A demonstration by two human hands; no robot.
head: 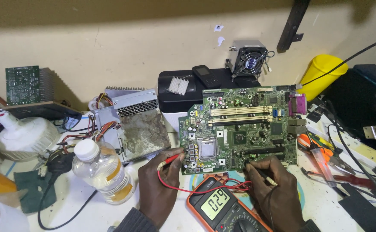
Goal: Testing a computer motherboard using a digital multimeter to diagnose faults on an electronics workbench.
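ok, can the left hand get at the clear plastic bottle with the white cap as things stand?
Probably yes. The left hand lies right beside the clear plastic bottle with nothing between them, but its fingers are closed on the red probe, which it would need to release first.

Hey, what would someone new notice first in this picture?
The green motherboard at centre, propped on the cluttered bench. The left hand presses a red probe to its left edge and the right hand a black probe to its lower edge. The orange multimeter lies between the wrists, display lit.
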